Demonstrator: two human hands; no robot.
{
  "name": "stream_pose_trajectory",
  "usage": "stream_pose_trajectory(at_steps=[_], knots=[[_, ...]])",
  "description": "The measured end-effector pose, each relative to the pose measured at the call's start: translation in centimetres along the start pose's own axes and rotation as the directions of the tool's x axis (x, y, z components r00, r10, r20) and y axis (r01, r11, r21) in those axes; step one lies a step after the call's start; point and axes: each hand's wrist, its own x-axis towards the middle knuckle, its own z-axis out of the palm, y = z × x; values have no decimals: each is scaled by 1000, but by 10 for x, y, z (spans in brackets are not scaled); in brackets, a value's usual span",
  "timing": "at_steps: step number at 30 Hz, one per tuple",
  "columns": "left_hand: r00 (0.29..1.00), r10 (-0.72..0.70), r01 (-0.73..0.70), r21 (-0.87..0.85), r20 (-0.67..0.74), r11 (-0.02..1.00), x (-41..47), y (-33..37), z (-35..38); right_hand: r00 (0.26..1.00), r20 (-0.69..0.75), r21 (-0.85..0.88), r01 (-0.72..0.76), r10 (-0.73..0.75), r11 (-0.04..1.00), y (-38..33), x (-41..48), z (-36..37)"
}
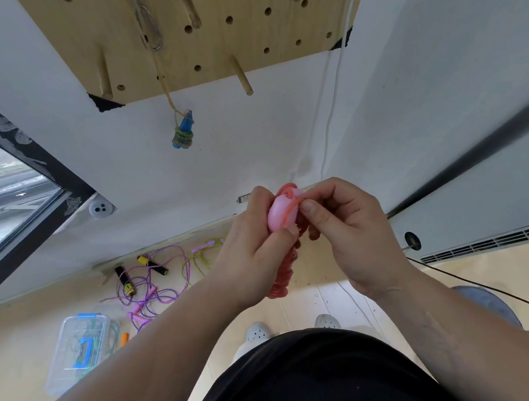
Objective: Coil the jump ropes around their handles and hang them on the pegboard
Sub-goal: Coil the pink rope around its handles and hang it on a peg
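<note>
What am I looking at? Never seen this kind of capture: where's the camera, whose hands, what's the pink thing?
There is no robot here. A single wide-angle camera is worn on a person's head and looks down at their own bare hands. The left hand grips the pink handle of a jump rope. The right hand pinches its coral rope, much of which is wound in coils below the hands. On the wall above is a wooden pegboard, where a blue-handled rope already hangs. On the floor lie loose purple ropes and a clear plastic box.
</note>
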Motion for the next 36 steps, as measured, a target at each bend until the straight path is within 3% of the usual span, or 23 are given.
stream_pose_trajectory(at_steps=[4,9,14,20,25,29,33,36], knots=[[970,-243,222,-421,5,879,1,-5,9,996,6,64,-90,89,994,-10,8,0],[929,-370,314,-506,-12,804,2,-4,9,981,45,198,-192,187,961,-12,9,3],[937,-343,291,-402,-63,868,1,3,9,986,65,58,-160,156,985,-8,10,4],[947,-298,284,-121,-121,951,0,7,0,996,82,-193,-26,42,981,-6,9,4],[985,-172,171,-64,-12,983,-10,4,-4,997,82,-249,16,4,968,-10,11,5],[998,-22,26,74,-61,997,-7,0,-5,997,68,-277,48,-31,960,-18,16,4],[993,85,-72,150,-86,986,-6,-3,-9,994,109,-206,19,3,978,-24,18,3],[986,165,-146,320,-34,936,-3,-5,-17,990,137,-120,-26,43,992,-27,17,1]])
